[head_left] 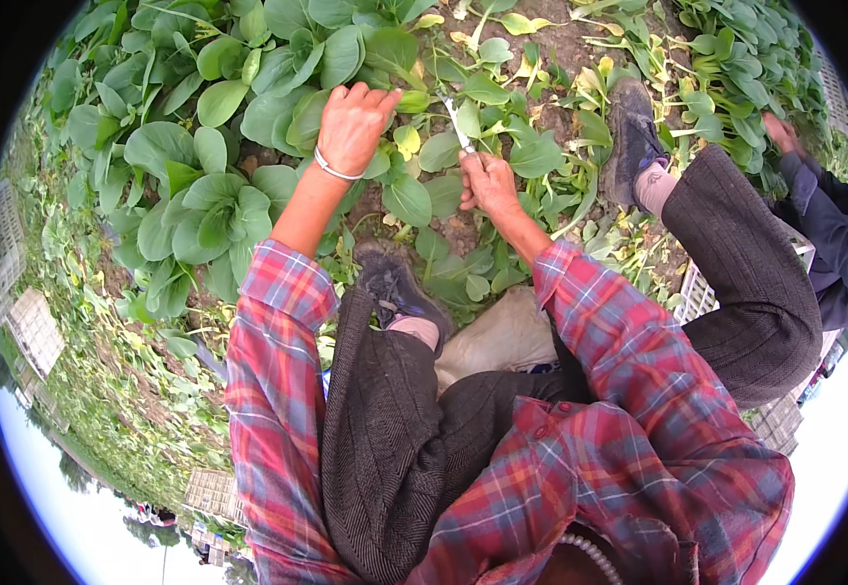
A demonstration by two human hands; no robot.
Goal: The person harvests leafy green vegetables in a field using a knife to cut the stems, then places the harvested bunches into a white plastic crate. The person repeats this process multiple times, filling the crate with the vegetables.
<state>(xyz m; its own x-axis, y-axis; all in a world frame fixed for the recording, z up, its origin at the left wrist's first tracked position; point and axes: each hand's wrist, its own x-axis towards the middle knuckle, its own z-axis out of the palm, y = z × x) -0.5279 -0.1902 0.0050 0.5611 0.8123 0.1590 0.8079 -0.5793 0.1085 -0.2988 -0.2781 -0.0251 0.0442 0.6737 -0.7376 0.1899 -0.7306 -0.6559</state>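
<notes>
My left hand (354,129), with a white band at its wrist, is closed on a leafy green like bok choy (410,100). Its pale green stem end shows just right of my fingers. In my right hand (489,185) is a knife (456,121), gripped by the handle. The narrow silvery blade points up and left, its tip close to the stem of that plant. Loose green leaves (539,154) lie around the blade and beside my right hand. What my left palm covers is hidden.
Dense standing greens (211,219) fill the upper left. My shoes (629,146) rest on soil littered with yellow leaves. At the right, another person's hand (783,132) touches a row of greens (736,88). Pale crates (36,331) stand along the field at the left.
</notes>
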